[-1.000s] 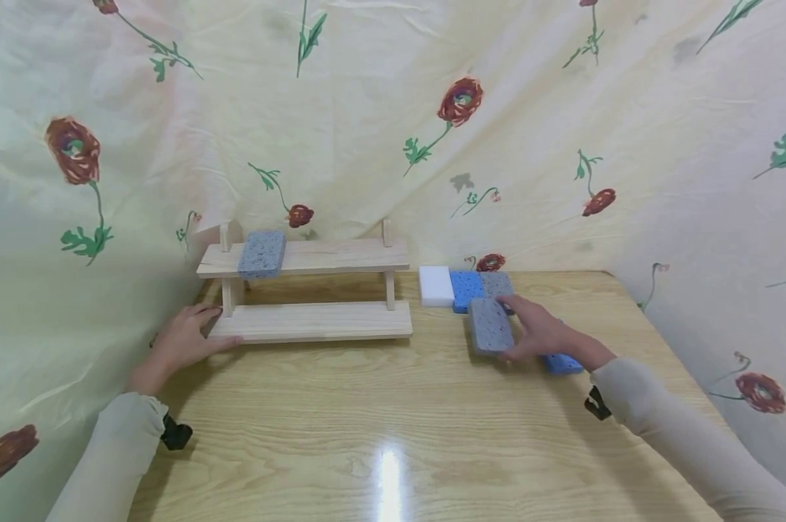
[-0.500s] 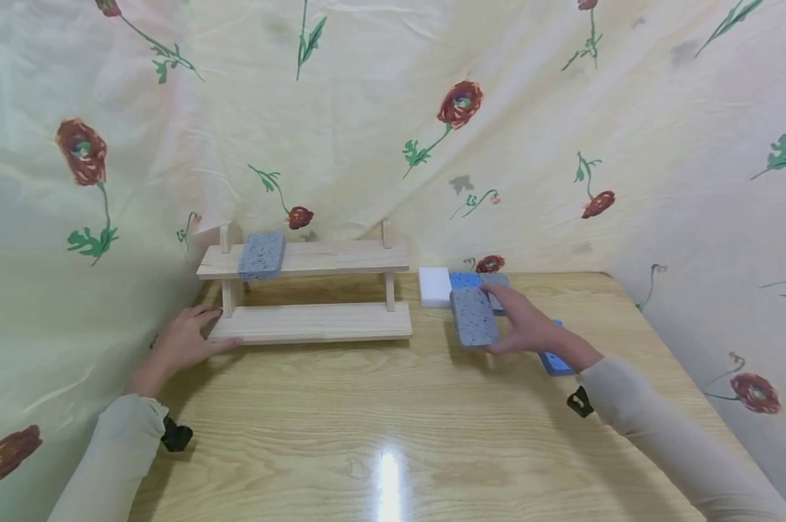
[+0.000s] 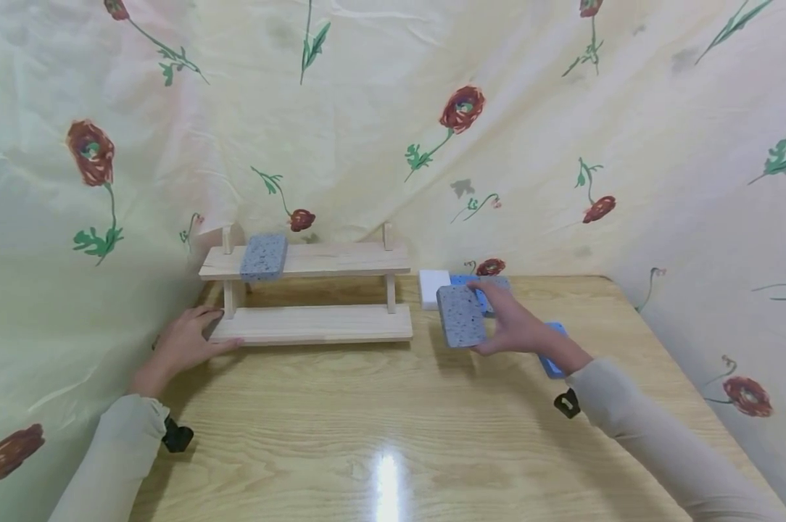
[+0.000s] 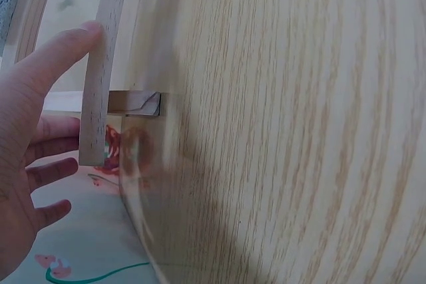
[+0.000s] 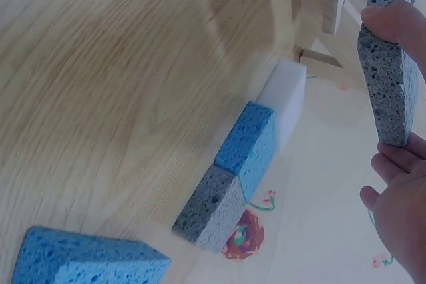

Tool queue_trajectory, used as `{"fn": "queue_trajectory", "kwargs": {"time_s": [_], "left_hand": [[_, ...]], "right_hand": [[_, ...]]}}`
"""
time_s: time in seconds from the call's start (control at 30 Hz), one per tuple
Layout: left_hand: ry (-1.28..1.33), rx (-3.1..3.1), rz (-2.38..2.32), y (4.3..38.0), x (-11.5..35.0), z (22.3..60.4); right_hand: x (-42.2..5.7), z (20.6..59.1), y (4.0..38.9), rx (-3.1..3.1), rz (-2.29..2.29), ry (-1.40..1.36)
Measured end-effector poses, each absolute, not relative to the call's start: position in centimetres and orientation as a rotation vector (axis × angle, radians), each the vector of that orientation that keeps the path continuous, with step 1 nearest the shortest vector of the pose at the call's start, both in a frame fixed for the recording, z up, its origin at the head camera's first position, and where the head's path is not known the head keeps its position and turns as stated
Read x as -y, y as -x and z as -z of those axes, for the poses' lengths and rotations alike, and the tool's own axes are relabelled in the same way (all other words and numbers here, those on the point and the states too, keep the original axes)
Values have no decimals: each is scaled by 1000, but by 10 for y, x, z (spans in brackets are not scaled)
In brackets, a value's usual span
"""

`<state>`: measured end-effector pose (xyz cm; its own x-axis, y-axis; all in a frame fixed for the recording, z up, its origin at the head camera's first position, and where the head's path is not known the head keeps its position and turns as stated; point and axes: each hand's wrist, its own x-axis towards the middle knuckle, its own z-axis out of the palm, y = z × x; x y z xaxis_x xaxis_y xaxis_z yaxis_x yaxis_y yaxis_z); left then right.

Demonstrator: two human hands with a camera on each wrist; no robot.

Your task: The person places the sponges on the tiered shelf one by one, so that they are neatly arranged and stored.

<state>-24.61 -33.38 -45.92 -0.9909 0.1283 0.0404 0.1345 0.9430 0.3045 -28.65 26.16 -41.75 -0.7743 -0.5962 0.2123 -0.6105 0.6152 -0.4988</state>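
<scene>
In the head view my right hand (image 3: pixel 507 322) grips a grey speckled sponge (image 3: pixel 461 317) by its edges, held above the table. From the right wrist, the thumb (image 5: pixel 389 21) lies on one end of that sponge and the fingers on the other. My left hand (image 3: pixel 185 341) holds the left end of the lower board of a two-tier wooden shelf (image 3: pixel 315 323). Its thumb lies along the board's front edge, and the left wrist view has the other fingers around the board's end. Another grey sponge (image 3: pixel 264 257) lies on the upper board, towards the left.
Right of the shelf, a white sponge (image 3: pixel 435 289), a blue sponge (image 5: pixel 247 138) and a grey sponge (image 5: pixel 212 207) stand in a row by the patterned cloth (image 3: pixel 354 130). Partly behind the right forearm, another blue sponge (image 3: pixel 553 362) lies on the wood-grain table (image 3: pixel 315 420).
My right hand has carried the grey sponge leftwards and slightly up, towards the shelf. The left hand has kept its place on the lower board.
</scene>
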Motion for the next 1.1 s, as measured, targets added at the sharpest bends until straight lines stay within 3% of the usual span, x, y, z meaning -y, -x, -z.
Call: {"fn": "queue_trajectory", "kwargs": {"time_s": [1.1], "left_hand": [[188, 3085, 500, 246, 338, 459]], "right_hand": [[-205, 392, 297, 2738, -995, -1005]]}}
